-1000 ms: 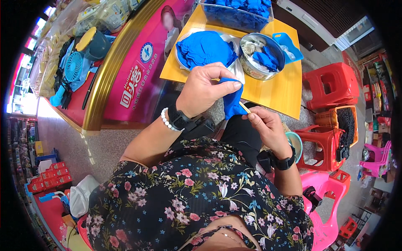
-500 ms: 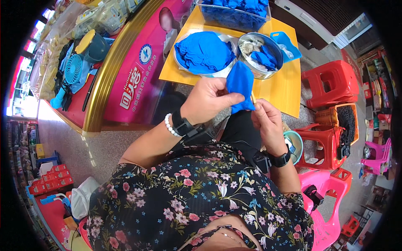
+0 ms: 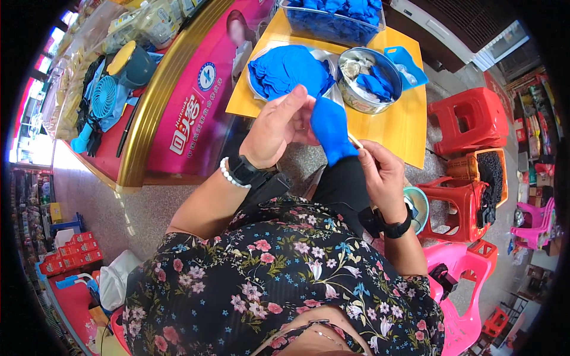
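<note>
A light, thin stick (image 3: 355, 141) is pinched between the thumb and fingers of my right hand (image 3: 383, 172). Its upper end meets a blue cloth piece (image 3: 328, 127), which hangs like a small puffed pouch above my dark-trousered leg. My left hand (image 3: 276, 127) is at the cloth's left side, thumb raised and apart, palm turned toward it; some of its fingertips are hidden behind the cloth. Just beyond, a white bowl (image 3: 254, 90) holds a heap of flat blue cloth pieces (image 3: 291, 68). To its right, a round tin (image 3: 371, 107) contains whitish and blue pieces.
The containers stand on a yellow tabletop (image 3: 409, 127). At its far side is a clear box (image 3: 332, 29) of blue bundles, with a blue plastic scoop-like tray (image 3: 409, 68) nearby. Red stools (image 3: 469, 118) and a pink chair (image 3: 463, 308) are at right. A gold-edged pink counter (image 3: 196, 107) borders the left.
My left thumb has lifted off the blue cloth piece, and that hand has opened and moved slightly left. The cloth has swung a little left and looks fuller. My right hand keeps the stick.
</note>
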Available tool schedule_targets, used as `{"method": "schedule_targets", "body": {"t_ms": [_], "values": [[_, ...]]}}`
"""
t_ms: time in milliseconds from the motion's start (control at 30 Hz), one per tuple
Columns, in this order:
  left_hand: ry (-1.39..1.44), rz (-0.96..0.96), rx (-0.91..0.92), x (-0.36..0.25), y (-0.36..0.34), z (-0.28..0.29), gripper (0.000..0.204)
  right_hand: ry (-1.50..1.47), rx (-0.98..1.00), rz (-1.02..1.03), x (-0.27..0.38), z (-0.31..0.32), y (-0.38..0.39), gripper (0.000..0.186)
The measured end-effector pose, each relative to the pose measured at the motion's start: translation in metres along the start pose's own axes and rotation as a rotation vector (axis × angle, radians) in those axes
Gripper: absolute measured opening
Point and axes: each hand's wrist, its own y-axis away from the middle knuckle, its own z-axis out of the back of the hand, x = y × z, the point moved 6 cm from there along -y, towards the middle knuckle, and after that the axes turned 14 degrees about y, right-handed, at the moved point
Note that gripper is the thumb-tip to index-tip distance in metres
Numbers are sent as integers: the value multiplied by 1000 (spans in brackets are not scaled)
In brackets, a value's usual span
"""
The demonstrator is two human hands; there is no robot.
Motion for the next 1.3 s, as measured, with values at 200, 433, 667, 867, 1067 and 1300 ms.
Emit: {"method": "schedule_targets", "body": {"t_ms": [200, 433, 667, 867, 1067, 1300], "values": [[-156, -114, -31, -2, -1, 4, 17, 131, -104, 62, 3, 3, 1, 13], [-225, -146, -60, 1, 0, 2, 14, 131, -109, 37, 4, 2, 1, 13], [-240, -164, -10, -3, -2, 2, 10, 165, -49, 57, 2, 1, -1, 13], [-408, -238, 23, -7, -6, 1, 7, 344, 75, 105, 16, 16, -9, 12], [-359, -191, -15, -6, -9, 6, 7, 348, 256, 216, 24, 11, -9, 12], [-152, -29, 16, 2, -13, 6, 14, 11, 358, 119, 17, 4, -5, 16]]}}
